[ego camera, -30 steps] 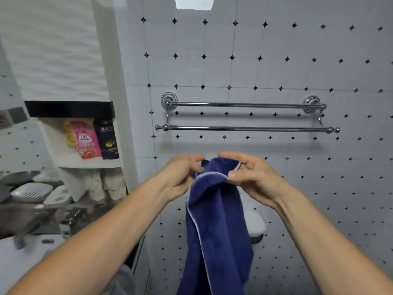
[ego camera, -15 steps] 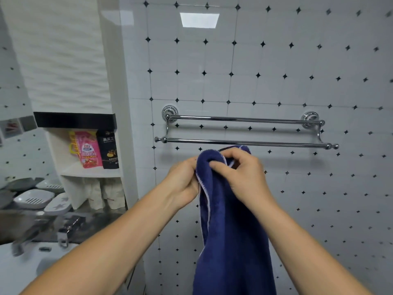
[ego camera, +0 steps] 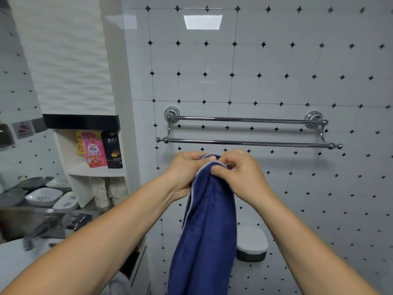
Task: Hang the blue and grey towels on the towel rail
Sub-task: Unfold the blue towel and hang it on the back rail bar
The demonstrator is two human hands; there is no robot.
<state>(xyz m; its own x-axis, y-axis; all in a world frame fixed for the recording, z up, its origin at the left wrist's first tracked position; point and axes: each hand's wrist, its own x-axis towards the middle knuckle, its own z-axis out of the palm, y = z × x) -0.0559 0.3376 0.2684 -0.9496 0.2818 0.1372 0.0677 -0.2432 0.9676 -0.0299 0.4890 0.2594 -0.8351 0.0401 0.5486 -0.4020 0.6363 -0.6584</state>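
Looking down along two bare forearms. Pinching the bunched top edge of a blue towel (ego camera: pixel 208 220) between left hand (ego camera: pixel 182 169) and right hand (ego camera: pixel 238 173), close together, knuckles curled. Hanging from there in one long fold. Held just below a chrome double towel rail (ego camera: pixel 244 142) on the white tiled wall, not touching it. To the left, on a shelf (ego camera: pixel 95 172), a pink packet (ego camera: pixel 91 150) beside a black packet (ego camera: pixel 111 149); lower down, grey soap dishes (ego camera: pixel 43 196).

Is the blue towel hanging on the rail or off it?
Off: left hand and right hand pinch the blue towel below the towel rail.
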